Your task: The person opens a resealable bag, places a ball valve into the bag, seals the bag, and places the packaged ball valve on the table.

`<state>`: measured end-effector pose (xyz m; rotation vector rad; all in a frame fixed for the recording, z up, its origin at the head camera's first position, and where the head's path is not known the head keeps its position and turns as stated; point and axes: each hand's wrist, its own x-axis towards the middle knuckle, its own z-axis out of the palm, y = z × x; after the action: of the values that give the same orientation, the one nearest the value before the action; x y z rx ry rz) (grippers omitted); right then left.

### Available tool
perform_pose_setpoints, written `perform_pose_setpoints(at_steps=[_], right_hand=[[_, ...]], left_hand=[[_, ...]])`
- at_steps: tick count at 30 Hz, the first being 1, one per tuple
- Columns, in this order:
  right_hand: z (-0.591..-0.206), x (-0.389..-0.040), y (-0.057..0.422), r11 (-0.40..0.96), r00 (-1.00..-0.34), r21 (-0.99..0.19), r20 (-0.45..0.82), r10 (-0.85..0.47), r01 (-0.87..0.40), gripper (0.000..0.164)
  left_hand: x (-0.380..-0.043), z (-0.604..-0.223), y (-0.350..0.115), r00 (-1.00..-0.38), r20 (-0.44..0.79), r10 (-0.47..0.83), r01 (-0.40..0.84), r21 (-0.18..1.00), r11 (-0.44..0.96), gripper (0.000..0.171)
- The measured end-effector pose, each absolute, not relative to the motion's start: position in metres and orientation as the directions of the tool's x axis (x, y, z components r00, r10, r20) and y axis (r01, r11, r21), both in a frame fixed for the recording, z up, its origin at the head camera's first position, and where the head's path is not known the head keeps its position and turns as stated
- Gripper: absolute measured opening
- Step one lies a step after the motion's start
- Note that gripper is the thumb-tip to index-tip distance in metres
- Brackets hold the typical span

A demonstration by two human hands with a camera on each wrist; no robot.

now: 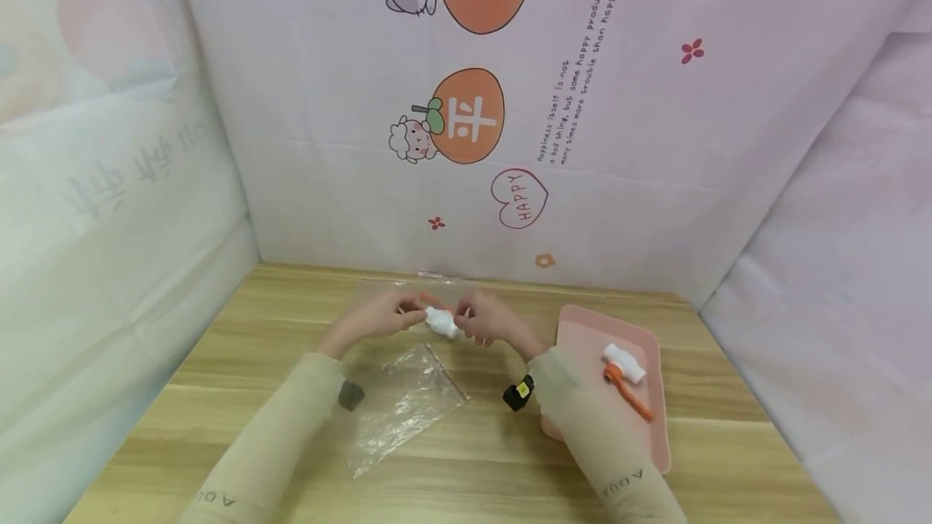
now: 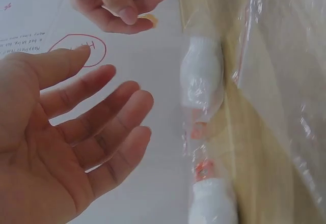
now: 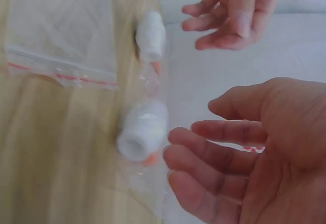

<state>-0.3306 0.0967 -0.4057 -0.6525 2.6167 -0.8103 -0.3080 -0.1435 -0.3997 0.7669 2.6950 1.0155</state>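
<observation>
I hold my left hand [image 1: 379,318] and right hand [image 1: 495,318] loosely open, gripping nothing — white tubular fittings in clear plastic [image 1: 442,322] at twelve o'clock. One white, orange-handled fitting [image 1: 626,364] sits unwrapped in the pink rectangular tray [image 1: 581,331], three o'clock — the bagged ones seemingly remain.

Two hands [image 1: 379,314], three white-and-orange pieces [image 1: 442,322], two clear bags [image 1: 400,407], one pink tray [image 1: 582,340], two black wrist cameras [image 1: 518,394]

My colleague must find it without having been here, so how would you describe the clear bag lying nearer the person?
On the table, look between the person's sleeves. A clear bag lies spread there, a reddish seal strip along one edge. Unlike the farther bag, which has white pieces in it, this one shows nothing inside.
</observation>
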Motion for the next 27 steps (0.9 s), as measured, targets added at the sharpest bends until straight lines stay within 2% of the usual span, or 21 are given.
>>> perform_pose_setpoints(at_steps=[3, 5, 7, 10, 12, 16, 20, 27], right_hand=[[-0.413, -0.322, 0.095, 0.712, -0.827, -0.620, -0.175, -0.534, -0.329, 0.015], [-0.417, -0.317, 0.092, 0.693, -0.808, -0.629, -0.171, -0.564, -0.351, 0.023], [-0.421, -0.311, 0.090, 0.685, -0.800, -0.624, -0.155, -0.580, -0.376, 0.024], [-0.426, -0.303, 0.089, 0.708, -0.807, -0.582, -0.143, -0.573, -0.399, 0.021], [-0.429, -0.298, 0.090, 0.738, -0.821, -0.541, -0.142, -0.553, -0.403, 0.010], [-0.434, -0.292, 0.090, 0.789, -0.848, -0.468, -0.142, -0.511, -0.397, 0.010], [-0.439, -0.288, 0.087, 0.829, -0.870, -0.404, -0.139, -0.473, -0.387, 0.013], [-0.449, -0.285, 0.086, 0.872, -0.868, -0.354, -0.239, -0.434, -0.339, 0.022]], left_hand=[[-0.304, -0.407, -0.141, -0.856, 0.045, 0.515, 0.401, 0.686, 0.606, 0.025], [-0.301, -0.412, -0.141, -0.852, 0.051, 0.522, 0.407, 0.691, 0.598, 0.023], [-0.299, -0.419, -0.141, -0.847, 0.032, 0.530, 0.395, 0.705, 0.589, 0.019], [-0.295, -0.428, -0.140, -0.842, -0.013, 0.539, 0.353, 0.742, 0.570, 0.021], [-0.294, -0.433, -0.139, -0.840, -0.039, 0.541, 0.319, 0.770, 0.552, 0.024], [-0.293, -0.442, -0.134, -0.838, -0.034, 0.545, 0.299, 0.806, 0.511, 0.029], [-0.291, -0.451, -0.130, -0.842, -0.014, 0.539, 0.307, 0.809, 0.501, 0.026], [-0.283, -0.457, -0.126, -0.832, -0.001, 0.554, 0.339, 0.791, 0.510, 0.029]])
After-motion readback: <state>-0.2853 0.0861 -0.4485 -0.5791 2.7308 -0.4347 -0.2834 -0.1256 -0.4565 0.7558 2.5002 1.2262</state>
